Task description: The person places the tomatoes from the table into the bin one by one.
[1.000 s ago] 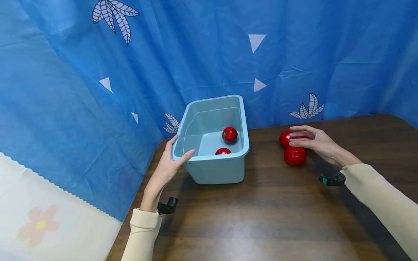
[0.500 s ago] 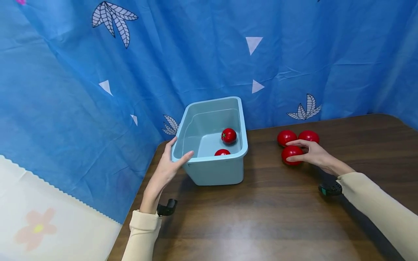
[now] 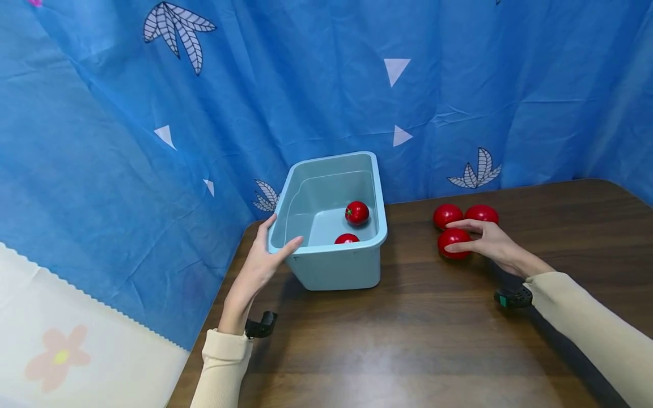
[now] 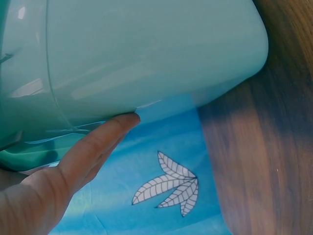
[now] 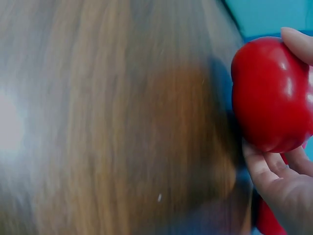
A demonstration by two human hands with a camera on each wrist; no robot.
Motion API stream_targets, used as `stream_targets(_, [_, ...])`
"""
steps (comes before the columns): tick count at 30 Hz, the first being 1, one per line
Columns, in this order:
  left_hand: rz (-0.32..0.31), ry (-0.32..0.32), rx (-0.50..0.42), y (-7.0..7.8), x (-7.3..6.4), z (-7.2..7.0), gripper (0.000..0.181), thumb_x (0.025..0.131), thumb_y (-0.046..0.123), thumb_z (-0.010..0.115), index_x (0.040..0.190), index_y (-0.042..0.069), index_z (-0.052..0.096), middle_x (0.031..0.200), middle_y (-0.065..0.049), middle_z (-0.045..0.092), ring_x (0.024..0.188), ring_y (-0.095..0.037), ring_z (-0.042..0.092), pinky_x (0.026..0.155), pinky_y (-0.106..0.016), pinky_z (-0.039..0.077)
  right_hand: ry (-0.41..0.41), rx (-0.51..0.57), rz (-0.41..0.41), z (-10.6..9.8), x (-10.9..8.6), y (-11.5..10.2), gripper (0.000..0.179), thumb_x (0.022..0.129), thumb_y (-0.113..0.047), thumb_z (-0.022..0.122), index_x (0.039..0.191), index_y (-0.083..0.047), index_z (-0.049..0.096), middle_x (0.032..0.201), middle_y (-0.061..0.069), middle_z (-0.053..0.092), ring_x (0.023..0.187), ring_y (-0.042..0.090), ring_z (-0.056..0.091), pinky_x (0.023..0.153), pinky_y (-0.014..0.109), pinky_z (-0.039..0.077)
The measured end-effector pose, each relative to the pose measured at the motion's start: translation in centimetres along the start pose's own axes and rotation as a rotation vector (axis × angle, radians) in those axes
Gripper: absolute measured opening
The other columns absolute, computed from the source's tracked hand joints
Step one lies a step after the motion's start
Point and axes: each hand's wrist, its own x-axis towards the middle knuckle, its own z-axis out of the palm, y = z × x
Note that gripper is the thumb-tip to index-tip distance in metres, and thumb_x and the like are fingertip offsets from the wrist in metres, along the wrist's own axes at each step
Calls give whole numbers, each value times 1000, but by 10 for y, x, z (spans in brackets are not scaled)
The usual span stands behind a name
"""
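Observation:
My left hand (image 3: 257,263) spans the near left corner of a light blue plastic bin (image 3: 339,269), thumb at the front rim. In the left wrist view, straight fingers (image 4: 100,144) rest against the bin's outer side wall. Inside lie two red tomatoes, one (image 3: 357,212) with a green stem showing and another (image 3: 347,238) partly hidden by the front rim. My right hand (image 3: 490,241) grips a shiny red tomato (image 5: 271,95) between thumb and fingers, low over the table. Two more tomatoes, one on the left (image 3: 448,216) and one on the right (image 3: 482,213), lie just behind it.
A dark brown wooden table (image 3: 388,340) carries everything. A blue patterned curtain (image 3: 326,85) hangs right behind the bin and along the left side. At the lower left is a cream cloth (image 3: 92,351) with a flower print.
My right hand has lowered and closed its thumb and fingers around the nearest tomato, which has shifted slightly left. My left hand stays at the bin's corner.

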Motion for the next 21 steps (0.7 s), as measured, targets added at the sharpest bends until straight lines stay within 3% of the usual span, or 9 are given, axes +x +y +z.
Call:
stream_targets(5, [7, 1, -11, 0, 0, -3, 98, 96, 47, 74, 167, 15, 15, 164, -16, 31, 143, -38, 40, 115, -63, 38, 20, 94, -6, 1, 1, -15, 79, 96, -22, 76, 158, 2, 35, 162, 29, 27, 140, 50, 32, 97, 42, 55])
stream_targets(8, [6, 0, -10, 1, -1, -4, 98, 95, 47, 74, 167, 16, 15, 164, -16, 31, 142, -38, 41, 115, -63, 39, 42, 162, -18, 1, 3, -28, 76, 97, -20, 76, 159, -2, 36, 161, 22, 31, 137, 38, 35, 93, 31, 57])
stream_targets(12, [3, -3, -13, 1, -2, -6, 98, 96, 48, 74, 167, 17, 15, 164, -16, 31, 142, -38, 40, 115, -62, 39, 74, 227, -31, 2, 7, -52, 70, 98, -23, 76, 158, -12, 42, 159, 12, 36, 134, 25, 36, 92, 25, 57])
stream_targets(16, [-1, -5, -21, 0, -2, -6, 97, 96, 48, 74, 168, 19, 15, 164, -16, 31, 143, -38, 40, 115, -62, 38, 84, 268, -39, 2, 14, -80, 67, 98, -24, 76, 157, -21, 46, 162, 11, 34, 142, 29, 31, 91, 24, 57])
stream_targets(21, [-7, -17, -31, -3, -2, -2, 98, 95, 50, 74, 167, 19, 16, 164, -15, 32, 142, -38, 41, 114, -62, 40, 96, 289, -77, 6, 24, -117, 70, 97, -24, 77, 158, -19, 44, 163, 10, 32, 147, 31, 29, 91, 23, 57])
